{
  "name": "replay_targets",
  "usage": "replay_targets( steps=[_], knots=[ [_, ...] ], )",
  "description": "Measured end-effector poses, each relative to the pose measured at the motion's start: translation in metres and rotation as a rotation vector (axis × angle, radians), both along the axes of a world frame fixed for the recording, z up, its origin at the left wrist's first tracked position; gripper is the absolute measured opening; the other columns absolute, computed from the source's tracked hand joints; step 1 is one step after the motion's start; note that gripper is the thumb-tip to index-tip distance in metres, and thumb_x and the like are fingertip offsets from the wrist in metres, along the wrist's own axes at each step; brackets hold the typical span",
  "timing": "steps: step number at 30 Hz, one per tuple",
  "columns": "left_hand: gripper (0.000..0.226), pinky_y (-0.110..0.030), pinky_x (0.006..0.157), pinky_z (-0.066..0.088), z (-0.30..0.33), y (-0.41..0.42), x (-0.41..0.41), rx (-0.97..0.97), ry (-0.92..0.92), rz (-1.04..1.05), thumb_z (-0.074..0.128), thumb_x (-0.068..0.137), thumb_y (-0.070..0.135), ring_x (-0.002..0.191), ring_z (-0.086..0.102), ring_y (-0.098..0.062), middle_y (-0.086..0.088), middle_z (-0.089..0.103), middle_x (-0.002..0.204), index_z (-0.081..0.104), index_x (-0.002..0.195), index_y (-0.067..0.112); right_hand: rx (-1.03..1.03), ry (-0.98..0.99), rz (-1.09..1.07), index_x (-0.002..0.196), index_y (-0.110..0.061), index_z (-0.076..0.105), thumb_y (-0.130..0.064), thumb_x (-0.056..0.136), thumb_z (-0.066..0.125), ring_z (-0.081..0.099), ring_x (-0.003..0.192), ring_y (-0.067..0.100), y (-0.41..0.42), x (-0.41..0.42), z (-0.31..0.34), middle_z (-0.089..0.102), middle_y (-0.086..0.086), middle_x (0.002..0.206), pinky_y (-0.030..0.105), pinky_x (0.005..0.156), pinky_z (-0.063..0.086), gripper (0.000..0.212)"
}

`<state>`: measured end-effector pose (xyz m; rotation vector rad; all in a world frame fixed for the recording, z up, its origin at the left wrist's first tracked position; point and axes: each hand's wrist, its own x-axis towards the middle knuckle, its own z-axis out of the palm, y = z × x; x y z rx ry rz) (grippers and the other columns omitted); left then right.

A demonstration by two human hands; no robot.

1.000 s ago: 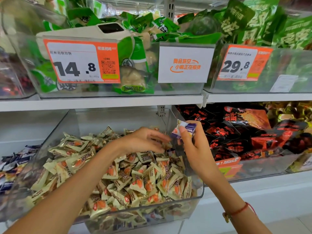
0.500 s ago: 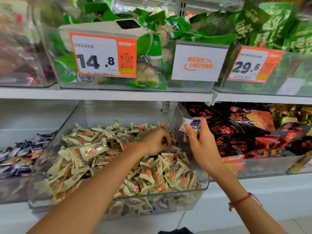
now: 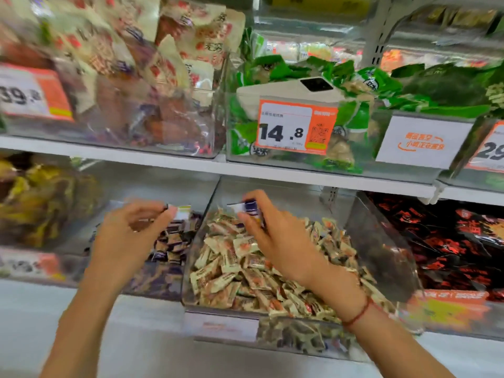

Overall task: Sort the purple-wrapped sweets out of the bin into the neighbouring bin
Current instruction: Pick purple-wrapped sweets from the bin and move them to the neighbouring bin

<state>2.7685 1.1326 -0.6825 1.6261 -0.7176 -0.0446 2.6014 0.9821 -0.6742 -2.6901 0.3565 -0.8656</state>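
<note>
Fingers (image 3: 246, 218) pinch purple sweet (image 3: 252, 208) | price tag (image 3: 296, 126) reads 14.8

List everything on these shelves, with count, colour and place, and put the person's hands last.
cream sweets: a heap, cream with orange, in the clear centre bin on the lower shelf
purple sweets: many, dark purple, in the bin left of the centre one
held sweet: one, purple and white, over the centre bin
second held sweet: one, white with yellow, over the left bin
black and red packs: many, lower shelf right
green packs: many, upper shelf, centre to right
price tag 14.8: one, orange and white, on the upper centre bin
white sign: one, orange print, right of that tag
left hand: pinches the second held sweet
right hand: pinches the held sweet; red cord at the wrist
</note>
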Motion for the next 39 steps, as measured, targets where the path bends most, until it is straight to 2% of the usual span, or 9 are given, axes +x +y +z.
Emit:
replay_targets(
  steps=[4,8,12,18,24,29,33,36,39],
  knots=[
    [0.009,-0.028,0.058,0.042,-0.028,-0.003,0.038,0.162,-0.266,0.357,0.064,0.089,0.032,0.069,0.058,-0.010,0.010,0.062,0.080,0.063,0.088,0.024,-0.166,0.048,0.018,0.121,-0.014,0.047,-0.029,0.102,0.043,0.057,0.073,0.033,0.025,0.095,-0.009,0.064,0.013,0.086,0.036,0.054,0.034,0.025],
    [0.024,-0.042,0.074,0.054,-0.067,-0.003,0.063,0.621,-0.274,0.208,0.055,0.094,0.028,0.093,0.066,-0.030,-0.004,0.071,0.104,0.064,0.116,0.029,-0.176,0.384,-0.042,0.127,-0.022,0.050,-0.023,0.098,0.047,0.049,0.114,0.034,0.023,0.140,-0.019,0.054,0.013,0.120,0.043,0.089,0.036,0.029],
    [0.030,-0.040,0.072,0.048,-0.051,-0.004,0.049,0.512,-0.299,0.248,0.052,0.094,0.016,0.092,0.063,-0.032,-0.007,0.069,0.111,0.063,0.119,0.027,-0.088,0.301,0.015,0.131,-0.030,0.054,-0.031,0.098,0.047,0.051,0.118,0.027,0.023,0.108,-0.012,0.057,0.006,0.129,0.043,0.104,0.030,0.034],
    [0.023,-0.024,0.065,0.040,-0.001,-0.020,-0.040,0.184,-0.508,0.055,0.057,0.092,0.020,0.089,0.059,-0.008,0.012,0.065,0.100,0.065,0.108,0.033,-0.092,0.108,-0.187,0.112,-0.031,0.067,-0.032,0.095,0.055,0.057,0.108,0.012,-0.002,-0.060,-0.015,0.065,-0.013,0.113,0.037,0.097,0.043,0.021],
    [0.022,-0.017,0.073,0.040,0.011,-0.093,-0.119,0.377,-0.658,-0.478,0.053,0.095,0.032,0.073,0.053,0.012,0.028,0.056,0.112,0.061,0.113,0.042,-0.177,0.116,-0.689,0.102,-0.017,0.072,-0.006,0.082,0.068,0.059,0.095,0.034,-0.082,-0.166,-0.031,0.067,0.007,0.103,0.045,0.077,0.051,0.022],
    [0.028,-0.035,0.087,0.051,-0.025,-0.194,-0.146,0.570,-0.665,-0.804,0.052,0.096,0.020,0.098,0.061,-0.014,0.007,0.062,0.123,0.063,0.118,0.034,-0.062,0.062,-0.689,0.106,-0.014,0.068,0.002,0.084,0.062,0.062,0.079,0.034,-0.095,-0.163,-0.056,0.053,0.011,0.125,0.041,0.065,0.052,0.028],
    [0.033,-0.042,0.092,0.049,-0.054,-0.248,-0.149,0.818,-0.693,-0.969,0.057,0.093,0.032,0.106,0.058,-0.024,-0.001,0.057,0.131,0.057,0.126,0.034,0.026,-0.011,-0.683,0.101,-0.021,0.069,-0.001,0.091,0.053,0.059,0.079,0.026,-0.095,-0.165,-0.060,0.047,0.001,0.131,0.032,0.064,0.042,0.027],
    [0.044,-0.043,0.099,0.045,-0.062,-0.266,-0.142,1.020,-0.828,-0.934,0.056,0.093,0.040,0.119,0.051,-0.026,0.002,0.045,0.142,0.044,0.136,0.040,0.066,-0.018,-0.677,0.099,-0.025,0.068,0.001,0.090,0.054,0.054,0.073,0.024,-0.093,-0.163,-0.059,0.046,-0.001,0.131,0.028,0.064,0.034,0.031],
    [0.037,-0.041,0.102,0.041,-0.059,-0.264,-0.134,1.080,-0.912,-0.829,0.054,0.091,0.049,0.120,0.049,-0.023,0.002,0.050,0.135,0.054,0.125,0.034,0.083,-0.043,-0.668,0.096,-0.025,0.068,0.001,0.090,0.053,0.051,0.071,0.022,-0.092,-0.163,-0.058,0.047,-0.001,0.132,0.028,0.064,0.033,0.030]
  ],
)
